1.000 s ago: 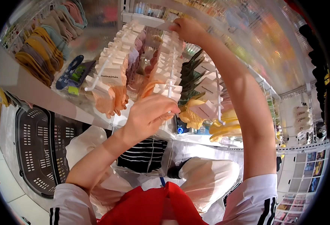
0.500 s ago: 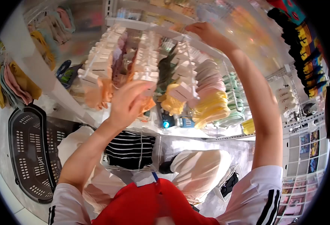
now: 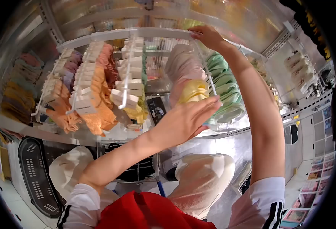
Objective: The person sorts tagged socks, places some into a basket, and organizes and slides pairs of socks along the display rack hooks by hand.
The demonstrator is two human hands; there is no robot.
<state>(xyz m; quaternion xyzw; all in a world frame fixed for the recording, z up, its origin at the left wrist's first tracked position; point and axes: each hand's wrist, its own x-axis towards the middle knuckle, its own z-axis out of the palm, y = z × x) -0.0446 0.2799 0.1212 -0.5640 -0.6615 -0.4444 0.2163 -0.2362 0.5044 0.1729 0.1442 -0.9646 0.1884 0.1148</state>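
Arms Stretch Along the Rail (image 3: 137, 32)

A person's right hand (image 3: 209, 37) reaches the right half of the rail, its fingertips at the edge; whether they grip cannot be told. Below the rail, the left hand (image 3: 189, 118) extends, fingers together and thumb apart, near the tip of a hook (image 3: 209, 78) jutting from the rail. Under the rail, yellow items (image 3: 194, 91) and green items (image 3: 225, 84) flank that hook. Orange items (image 3: 98, 105) hang below the rail's left half.

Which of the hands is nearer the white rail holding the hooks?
Right. The right hand is up at the white rail; the left hand is lower, near the front end of a hook.
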